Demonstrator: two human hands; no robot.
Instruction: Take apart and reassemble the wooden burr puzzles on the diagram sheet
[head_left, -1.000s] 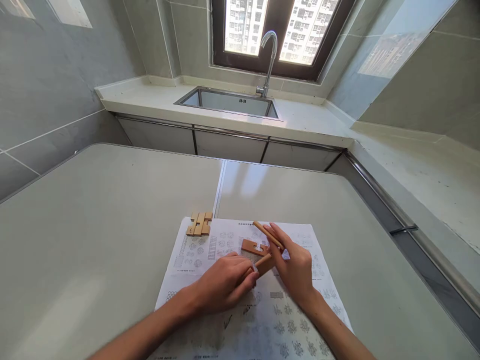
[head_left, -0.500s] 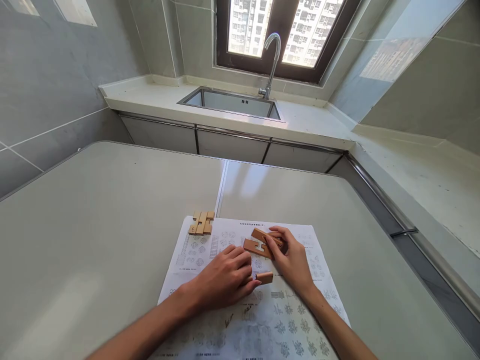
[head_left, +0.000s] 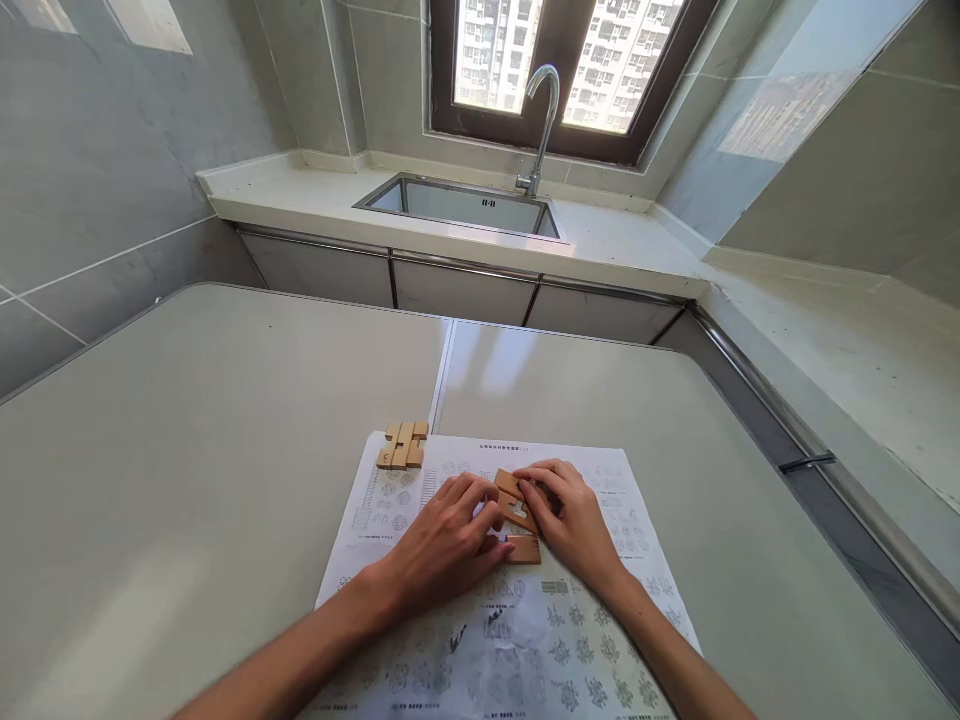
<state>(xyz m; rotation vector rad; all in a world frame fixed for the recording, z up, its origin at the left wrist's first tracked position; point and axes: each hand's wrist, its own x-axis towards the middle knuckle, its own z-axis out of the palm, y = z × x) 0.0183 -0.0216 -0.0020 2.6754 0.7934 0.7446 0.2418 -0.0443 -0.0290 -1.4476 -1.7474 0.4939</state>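
My left hand (head_left: 454,538) is closed, with thumb and fingertips at the left end of a notched wooden puzzle piece (head_left: 525,551) lying nearest to me. Its grip on that end is partly hidden by the fingers. Just beyond it, two more wooden pieces lie side by side: a middle one (head_left: 516,510) and a far one (head_left: 508,484). My right hand (head_left: 571,508) has its thumb and fingers closed on the right ends of these two, covering part of them. A light gap shows at the notch of the middle piece.
Under the hands lies a printed sheet (head_left: 592,600) with many small diagrams. Several paler wooden pieces (head_left: 403,446) sit together at its upper left corner. The sheet rests on a light table (head_left: 210,450). Beyond are a sink (head_left: 457,205) and a faucet (head_left: 547,120).
My left hand has brought the nearest piece up against the other two and turned it flatter. The two pieces under my right hand have shifted closer together and rotated slightly.
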